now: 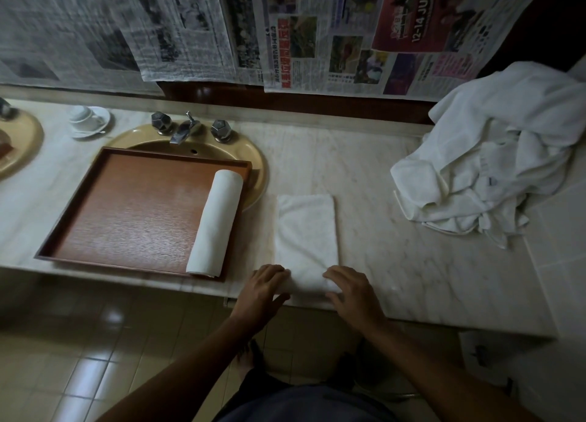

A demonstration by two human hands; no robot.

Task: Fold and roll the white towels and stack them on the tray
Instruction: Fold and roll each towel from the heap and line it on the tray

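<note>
A folded white towel (306, 231) lies as a long strip on the marble counter, its near end curled into the start of a roll. My left hand (261, 290) grips the left side of that rolled end, and my right hand (352, 294) grips its right side. To the left, a brown wooden tray (133, 212) sits over the sink, with one rolled white towel (215, 222) lying along its right side. A heap of loose white towels (494, 161) is piled at the right end of the counter.
Sink taps (190, 128) stand behind the tray. A white cup and saucer (88, 120) sit at the back left, beside a second basin (19, 142). Newspaper sheets (285, 31) cover the wall behind. The counter's front edge runs just under my hands, above a tiled floor.
</note>
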